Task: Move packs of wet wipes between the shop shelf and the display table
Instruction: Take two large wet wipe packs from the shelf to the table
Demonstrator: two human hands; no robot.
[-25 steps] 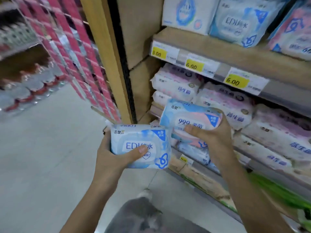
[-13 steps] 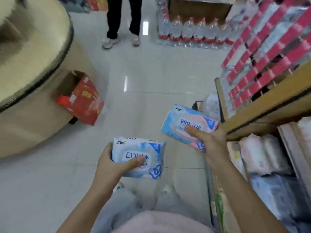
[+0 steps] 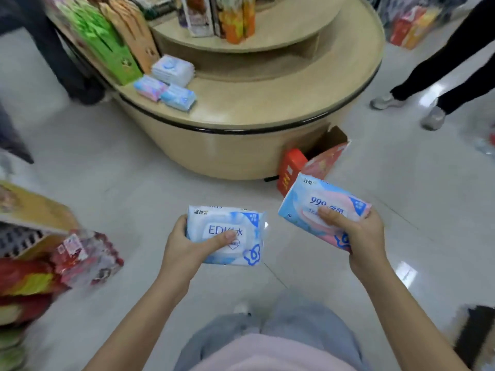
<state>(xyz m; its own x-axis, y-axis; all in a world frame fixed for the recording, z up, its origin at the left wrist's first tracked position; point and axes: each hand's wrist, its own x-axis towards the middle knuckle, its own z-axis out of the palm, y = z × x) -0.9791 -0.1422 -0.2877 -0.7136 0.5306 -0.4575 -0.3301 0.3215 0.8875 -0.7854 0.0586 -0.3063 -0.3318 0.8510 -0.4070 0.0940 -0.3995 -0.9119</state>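
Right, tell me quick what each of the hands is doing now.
Left hand: holding the blue pack of wipes, thumb on top.
Right hand: holding the pink and blue pack of wipes, thumb on top.

The round display table bears wet-wipe packs beside upright green and orange boxes.
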